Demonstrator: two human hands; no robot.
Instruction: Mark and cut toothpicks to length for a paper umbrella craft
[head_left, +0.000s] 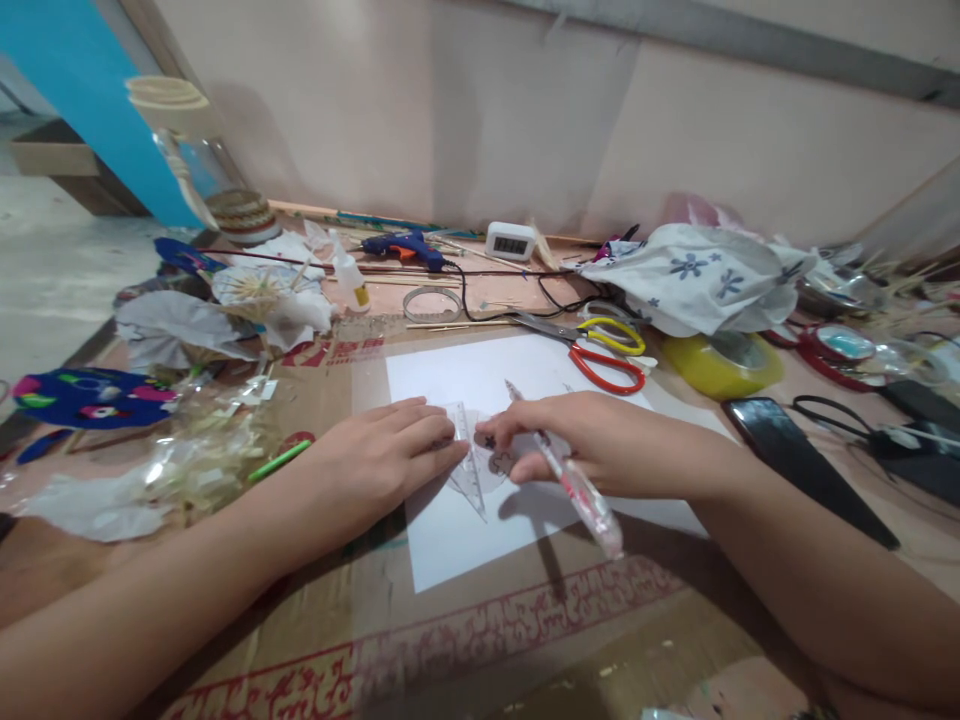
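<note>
My left hand (pixel 390 445) presses a clear plastic set square (pixel 471 470) down with its fingers close together; its thumb is hidden. Under the set square lies a small round pale piece with dark flower prints (pixel 501 462), on a white sheet of paper (pixel 450 555). My right hand (pixel 562 430) holds a pen (pixel 577 490) with a clear and pink barrel, slanting with its tip pointing away from me. The right index finger and thumb reach towards the right edge of the round piece; whether they touch it I cannot tell.
Scissors (pixel 607 360) with red and yellow handles lie on the paper's far edge. Beyond are a tape roll (pixel 720 362), a glue gun (pixel 405 248), a glue bottle (pixel 349 275) and a white clock (pixel 510 241). A black phone (pixel 806 465) lies right; crumpled plastic bags (pixel 187 450) lie left.
</note>
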